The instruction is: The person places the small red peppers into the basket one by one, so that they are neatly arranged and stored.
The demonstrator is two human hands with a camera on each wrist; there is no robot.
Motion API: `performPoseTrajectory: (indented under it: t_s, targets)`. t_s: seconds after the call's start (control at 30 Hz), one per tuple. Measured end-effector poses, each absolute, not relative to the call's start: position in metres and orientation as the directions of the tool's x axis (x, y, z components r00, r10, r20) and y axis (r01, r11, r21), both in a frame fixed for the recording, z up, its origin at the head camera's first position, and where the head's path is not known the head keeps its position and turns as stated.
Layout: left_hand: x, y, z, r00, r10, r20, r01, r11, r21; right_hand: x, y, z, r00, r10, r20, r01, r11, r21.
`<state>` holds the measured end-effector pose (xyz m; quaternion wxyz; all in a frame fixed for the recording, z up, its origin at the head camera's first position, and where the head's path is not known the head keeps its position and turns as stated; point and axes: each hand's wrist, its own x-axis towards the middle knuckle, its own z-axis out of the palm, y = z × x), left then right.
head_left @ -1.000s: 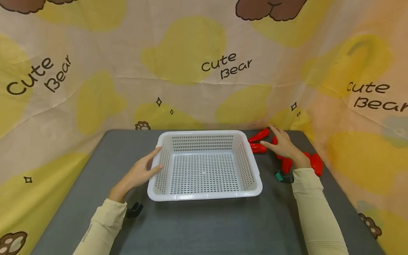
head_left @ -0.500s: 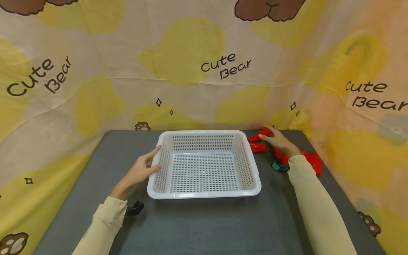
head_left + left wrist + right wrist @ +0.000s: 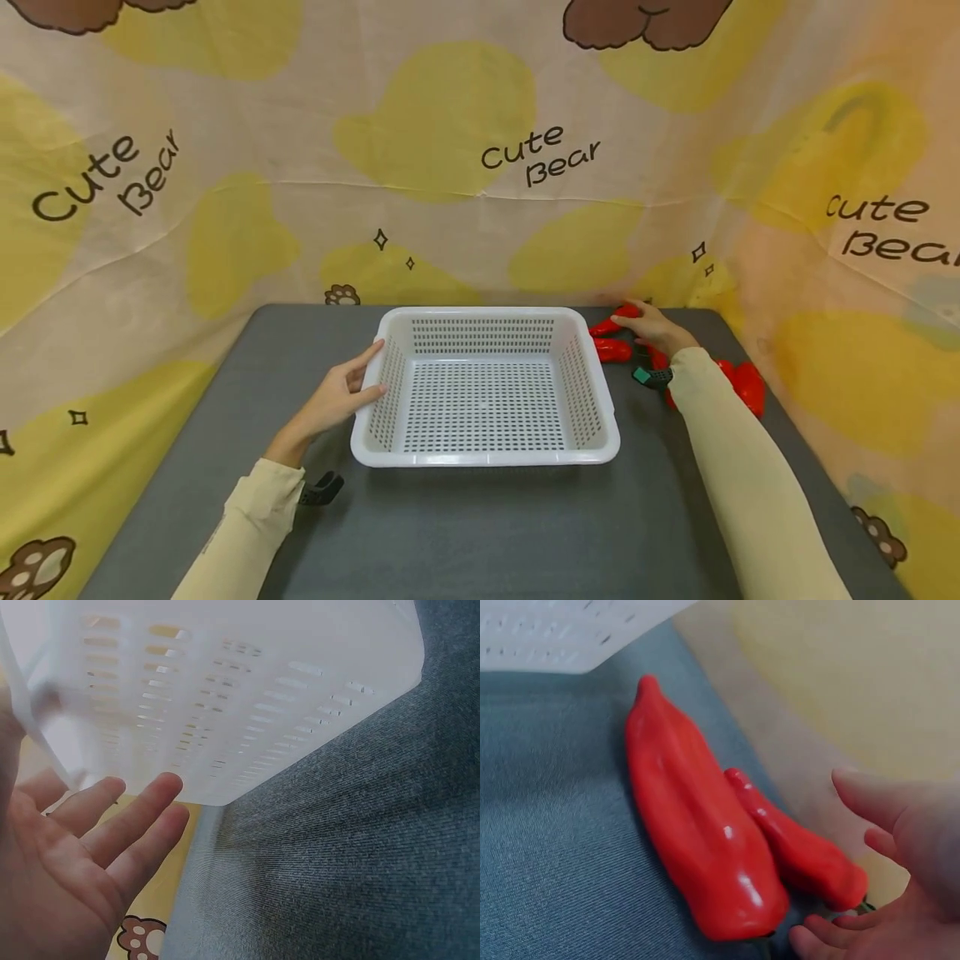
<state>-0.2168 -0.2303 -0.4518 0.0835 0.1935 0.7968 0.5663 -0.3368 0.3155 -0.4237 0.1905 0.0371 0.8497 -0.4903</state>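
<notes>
A white perforated plastic basket [image 3: 480,458] stands mid-table. My left hand [image 3: 333,404] holds its left rim, thumb lapping over the edge. The left wrist view shows the other fingers [image 3: 135,825] spread loosely beside the basket's outer wall. Beyond the basket's right side lie two red peppers: a slim one [image 3: 802,851] at the back and a larger one [image 3: 697,817] nearer. My right hand [image 3: 660,329] is at the slim pepper's stem end. In the right wrist view its fingers are apart, with no pepper gripped between them.
More red peppers [image 3: 748,388] lie at the table's right side, partly hidden by the right arm. A patterned cloth [image 3: 450,167] hangs behind and along both sides of the grey table [image 3: 480,533].
My right hand has moved left and lowered toward the slim pepper, its fingers drawing closer together. The left hand stays on the basket rim, and the basket hardly moves.
</notes>
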Motion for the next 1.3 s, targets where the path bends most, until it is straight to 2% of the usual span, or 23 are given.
performPoseTrajectory:
  t_s: [0.13, 0.3, 0.4, 0.63, 0.87, 1.0, 1.3]
  targets:
    - [-0.216, -0.231, -0.451, -0.915, 0.394, 0.088, 0.209, 0.278, 0.938, -0.346, 0.311, -0.433, -0.935, -0.102, -0.339, 0.227, 0.564, -0.794]
    - [-0.215, -0.230, -0.451, -0.917, 0.391, 0.081, 0.199, 0.273, 0.941, -0.355, 0.309, -0.445, -0.959, -0.043, -0.279, 0.173, 0.693, -0.700]
    - [-0.216, -0.228, -0.452, -0.917, 0.392, 0.081, 0.196, 0.263, 0.945, -0.356, 0.312, -0.449, -0.965, 0.004, -0.262, 0.186, 0.716, -0.673]
    - [-0.217, -0.228, -0.456, -0.918, 0.386, 0.093, 0.198, 0.241, 0.950, -0.351, 0.315, -0.453, -0.969, 0.076, -0.237, 0.235, 0.589, -0.773]
    - [-0.218, -0.229, -0.455, -0.922, 0.375, 0.098, 0.194, 0.227, 0.954, -0.341, 0.311, -0.443, -0.980, 0.190, -0.063, 0.153, 0.510, -0.847]
    - [-0.218, -0.227, -0.453, -0.926, 0.365, 0.094, 0.188, 0.233, 0.954, -0.334, 0.313, -0.432, -0.971, 0.235, -0.029, 0.141, 0.474, -0.869]
    - [-0.217, -0.226, -0.454, -0.927, 0.362, 0.101, 0.185, 0.205, 0.961, -0.319, 0.309, -0.400, -0.980, 0.190, 0.059, 0.027, 0.421, -0.907]
